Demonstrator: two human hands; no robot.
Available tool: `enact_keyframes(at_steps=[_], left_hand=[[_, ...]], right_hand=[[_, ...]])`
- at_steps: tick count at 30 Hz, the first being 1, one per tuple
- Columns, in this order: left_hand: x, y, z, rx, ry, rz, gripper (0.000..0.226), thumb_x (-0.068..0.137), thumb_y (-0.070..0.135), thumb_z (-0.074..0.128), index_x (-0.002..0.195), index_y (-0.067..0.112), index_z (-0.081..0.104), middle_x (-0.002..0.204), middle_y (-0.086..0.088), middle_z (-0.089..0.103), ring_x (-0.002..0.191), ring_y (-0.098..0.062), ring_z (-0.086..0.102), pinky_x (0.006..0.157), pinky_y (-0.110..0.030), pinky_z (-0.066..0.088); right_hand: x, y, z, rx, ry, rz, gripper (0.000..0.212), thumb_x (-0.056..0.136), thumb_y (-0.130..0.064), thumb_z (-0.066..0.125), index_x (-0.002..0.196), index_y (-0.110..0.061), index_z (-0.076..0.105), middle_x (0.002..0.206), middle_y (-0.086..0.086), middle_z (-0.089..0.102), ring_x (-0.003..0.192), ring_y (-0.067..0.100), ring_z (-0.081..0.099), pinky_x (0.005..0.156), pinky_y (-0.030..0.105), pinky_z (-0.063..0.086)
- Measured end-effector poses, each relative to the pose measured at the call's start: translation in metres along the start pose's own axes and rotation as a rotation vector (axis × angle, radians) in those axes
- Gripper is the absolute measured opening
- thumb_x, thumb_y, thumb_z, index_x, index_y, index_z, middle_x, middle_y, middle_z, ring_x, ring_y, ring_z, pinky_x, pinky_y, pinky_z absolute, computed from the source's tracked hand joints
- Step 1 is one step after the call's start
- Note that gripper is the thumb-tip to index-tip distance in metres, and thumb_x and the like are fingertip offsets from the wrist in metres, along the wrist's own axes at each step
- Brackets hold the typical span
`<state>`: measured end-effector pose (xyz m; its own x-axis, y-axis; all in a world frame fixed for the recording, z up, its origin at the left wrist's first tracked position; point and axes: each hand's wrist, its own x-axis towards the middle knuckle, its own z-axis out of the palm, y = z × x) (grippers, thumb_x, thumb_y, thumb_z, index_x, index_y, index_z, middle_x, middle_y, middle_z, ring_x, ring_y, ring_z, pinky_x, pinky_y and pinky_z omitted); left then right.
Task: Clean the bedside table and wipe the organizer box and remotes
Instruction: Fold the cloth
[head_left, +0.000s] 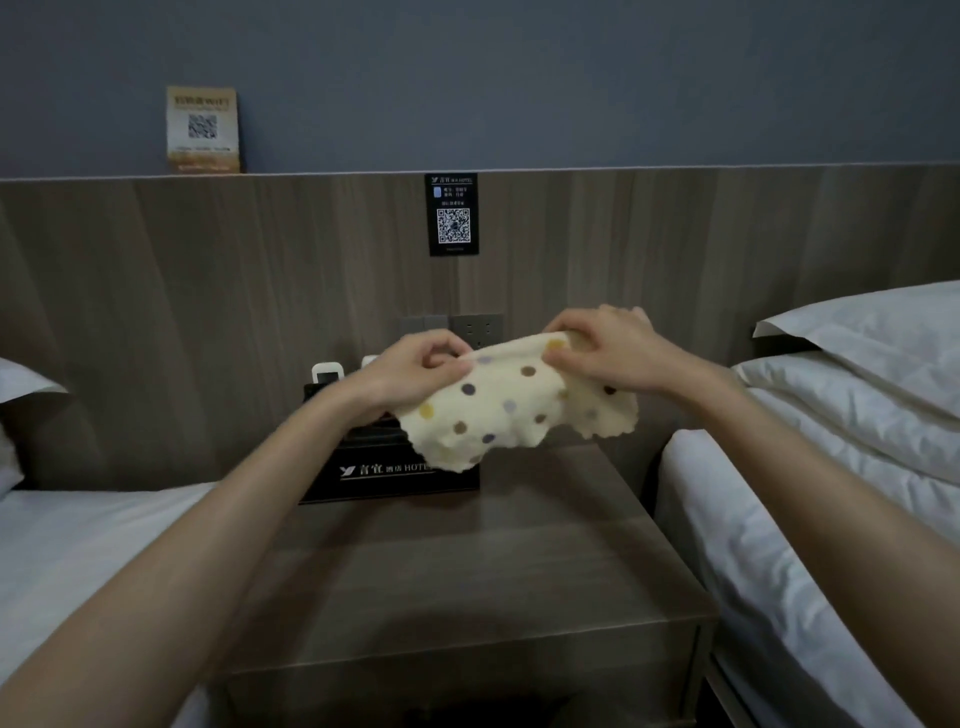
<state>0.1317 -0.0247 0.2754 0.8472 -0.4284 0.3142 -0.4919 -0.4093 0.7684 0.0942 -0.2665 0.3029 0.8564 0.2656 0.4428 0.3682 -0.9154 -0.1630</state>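
A cream cloth with coloured dots (511, 402) hangs in the air above the back of the wooden bedside table (467, 566). My left hand (415, 371) pinches its upper left edge and my right hand (605, 353) pinches its upper right edge. Behind and below the cloth stands the black organizer box (384, 475) with white lettering, partly hidden by my left forearm and the cloth. A white remote (327, 375) sticks up from the box's back left; a second remote top (370, 360) shows just beside my left hand.
Beds with white sheets flank the table, the left bed (78, 545) and the right bed (810, 545) with stacked pillows (857, 379). The wooden headboard panel carries wall sockets (475, 328) and a black QR card (453, 214). A WiFi card (203, 129) stands on the ledge.
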Motion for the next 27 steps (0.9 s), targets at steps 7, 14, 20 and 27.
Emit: enact_keyframes(at_steps=[7, 14, 20, 27], left_hand=[[0.055, 0.022, -0.046, 0.471, -0.172, -0.004, 0.013, 0.090, 0.010, 0.063, 0.101, 0.017, 0.065, 0.100, -0.001, 0.071, 0.088, -0.015, 0.066, 0.079, -0.028, 0.054], [0.130, 0.047, -0.071, 0.859, 0.140, 0.127, 0.020, 0.094, 0.027, 0.056, 0.097, 0.020, 0.074, 0.073, 0.007, 0.063, 0.070, -0.014, 0.058, 0.064, -0.027, 0.042], [0.197, 0.079, -0.088, 0.528, 0.315, -0.003, 0.017, 0.089, 0.012, 0.057, 0.096, 0.016, 0.072, 0.056, 0.000, 0.063, 0.042, -0.007, 0.055, 0.039, -0.018, 0.045], [0.267, 0.087, -0.099, 0.053, 0.402, -0.058, 0.011, 0.088, -0.001, 0.062, 0.097, -0.007, 0.065, 0.071, -0.011, 0.069, 0.061, -0.021, 0.067, 0.049, -0.020, 0.055]], right_hand=[[0.048, 0.021, -0.008, 0.025, 0.086, 0.034, 0.029, 0.099, -0.039, 0.043, 0.115, -0.027, 0.064, 0.102, -0.005, 0.048, 0.107, 0.017, 0.038, 0.097, 0.040, 0.029], [0.113, 0.038, -0.027, -0.234, 0.387, 0.122, 0.028, 0.098, -0.027, 0.047, 0.116, -0.030, 0.068, 0.109, 0.004, 0.065, 0.106, 0.028, 0.056, 0.086, 0.037, 0.036], [0.182, 0.054, -0.047, 0.267, 0.424, 0.303, 0.031, 0.092, -0.007, 0.043, 0.107, -0.015, 0.069, 0.069, 0.000, 0.072, 0.058, 0.017, 0.070, 0.058, 0.029, 0.058], [0.265, 0.077, -0.068, 0.730, 0.457, 0.349, 0.017, 0.091, -0.007, 0.051, 0.082, -0.006, 0.066, 0.092, 0.013, 0.073, 0.085, 0.028, 0.071, 0.078, 0.040, 0.060]])
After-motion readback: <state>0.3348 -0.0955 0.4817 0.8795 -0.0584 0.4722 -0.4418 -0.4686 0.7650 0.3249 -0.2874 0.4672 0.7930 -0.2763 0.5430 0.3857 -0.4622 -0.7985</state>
